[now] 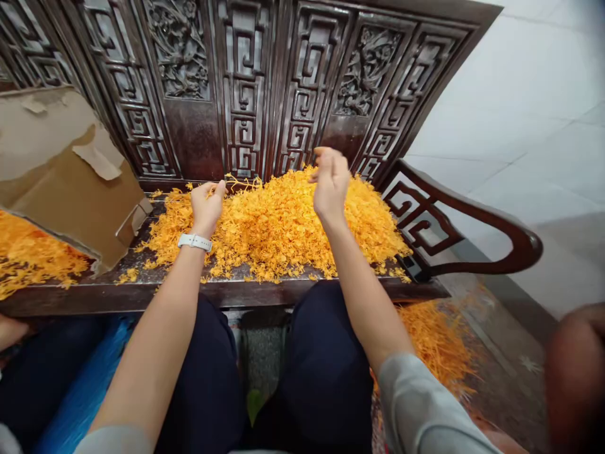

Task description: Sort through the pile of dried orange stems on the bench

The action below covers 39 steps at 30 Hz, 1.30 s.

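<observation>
Orange strands (283,233) lie heaped across the dark wooden bench seat (142,293) in front of you, seen from the head camera, piled between your knees where both arms reach them. The carved backrest (246,82) and curved armrest (472,221) seem to pen the heap in. Your left hand (207,205), a white watch (194,241) on its wrist, rests at the heap's near-left edge, curled into a fist with the thumb up; whether it holds any strands cannot be told. Your right hand (331,183) hangs raised above the heap's middle, its fingertips (324,154) bunched in a pinch. A torn cardboard box (61,170) crowds the seat's left end, with more strands under its flap, and spilled strands (435,340) litter the floor below the armrest. A blurred brown shape (576,372) intrudes at lower right.
</observation>
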Each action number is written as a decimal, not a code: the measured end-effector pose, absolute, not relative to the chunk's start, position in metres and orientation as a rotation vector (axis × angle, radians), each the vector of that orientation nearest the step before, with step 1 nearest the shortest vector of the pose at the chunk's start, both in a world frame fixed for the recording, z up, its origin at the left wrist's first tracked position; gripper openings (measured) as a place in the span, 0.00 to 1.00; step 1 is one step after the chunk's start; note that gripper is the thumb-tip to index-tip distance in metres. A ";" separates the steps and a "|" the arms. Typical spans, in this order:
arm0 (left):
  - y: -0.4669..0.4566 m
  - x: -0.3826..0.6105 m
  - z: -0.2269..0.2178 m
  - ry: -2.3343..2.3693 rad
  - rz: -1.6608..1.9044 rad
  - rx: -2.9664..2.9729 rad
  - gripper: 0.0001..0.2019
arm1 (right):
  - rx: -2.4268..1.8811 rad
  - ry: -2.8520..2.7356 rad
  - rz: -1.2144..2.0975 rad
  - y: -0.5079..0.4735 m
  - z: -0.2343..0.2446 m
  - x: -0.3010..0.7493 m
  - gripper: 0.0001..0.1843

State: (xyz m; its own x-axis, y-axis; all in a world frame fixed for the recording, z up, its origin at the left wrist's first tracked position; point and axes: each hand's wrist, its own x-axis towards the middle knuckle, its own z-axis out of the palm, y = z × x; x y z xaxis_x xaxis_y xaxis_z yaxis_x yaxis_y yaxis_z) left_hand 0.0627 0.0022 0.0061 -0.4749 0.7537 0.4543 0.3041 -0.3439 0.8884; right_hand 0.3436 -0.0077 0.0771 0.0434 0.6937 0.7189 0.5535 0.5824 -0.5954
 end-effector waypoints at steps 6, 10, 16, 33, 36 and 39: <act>-0.005 0.086 0.015 1.501 1.836 1.386 0.13 | -1.196 -1.564 0.390 0.014 0.046 0.339 0.45; -0.005 0.095 0.017 1.487 1.869 1.383 0.12 | -1.149 -1.854 0.655 -0.012 0.056 0.332 0.35; 0.000 0.099 0.014 1.533 1.870 1.352 0.11 | -0.976 -2.026 0.880 -0.015 0.050 0.324 0.19; 0.006 0.104 0.005 1.505 1.818 1.150 0.11 | -0.917 -1.825 0.828 -0.017 0.046 0.314 0.17; 0.014 0.110 -0.003 1.531 1.764 1.042 0.13 | -0.733 -1.885 0.465 -0.055 0.078 0.311 0.15; 0.019 0.106 -0.009 1.636 1.766 0.836 0.17 | -0.592 -1.705 0.226 -0.086 0.110 0.324 0.19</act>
